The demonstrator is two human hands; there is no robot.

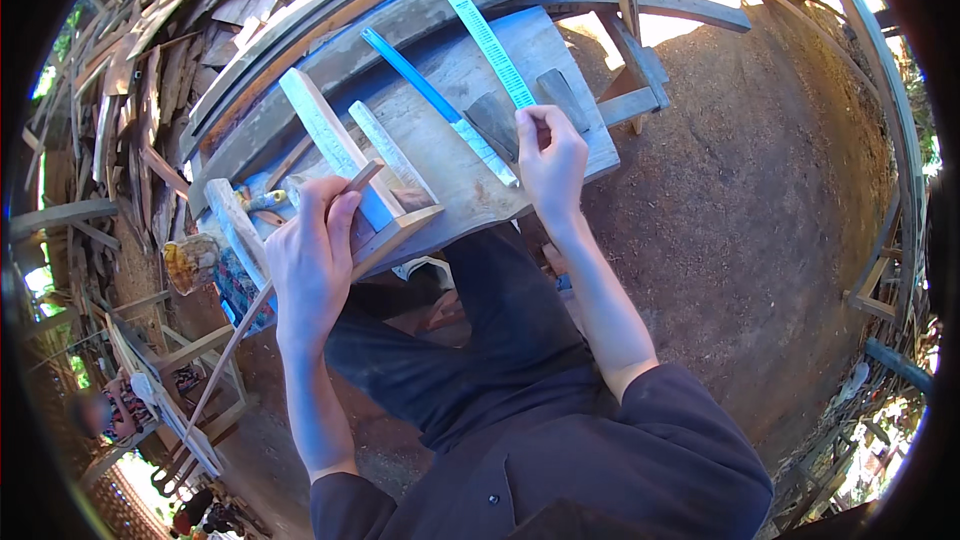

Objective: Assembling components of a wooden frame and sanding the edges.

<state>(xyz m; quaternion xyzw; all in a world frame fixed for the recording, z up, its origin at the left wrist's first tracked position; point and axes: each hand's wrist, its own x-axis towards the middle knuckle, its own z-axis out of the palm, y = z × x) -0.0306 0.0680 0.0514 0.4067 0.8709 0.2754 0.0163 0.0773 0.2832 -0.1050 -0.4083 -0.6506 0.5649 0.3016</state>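
My left hand (318, 255) is closed round a thin wooden strip (230, 345), whose short end pokes out past the fingers while its long end slants down to the lower left. My right hand (552, 158) pinches the near end of a pale green metal ruler (487, 40) over the wooden board (440, 180). Just beyond the left hand lies a thick wooden bar (325, 130) meeting a crosspiece (400, 240). A narrower wooden piece (392, 152) rests beside it. Between the hands lies a long thin tool (415, 75), blue at its far half and pale at its near half.
Two flat grey pieces (565, 100) lie near the ruler. Long planks (410, 15) run along the board's far side. Scrap wood (150, 120) is heaped at the left. A brush-like yellow item (265, 201) sits left of the bar. Brown dirt ground (740, 200) spreads to the right.
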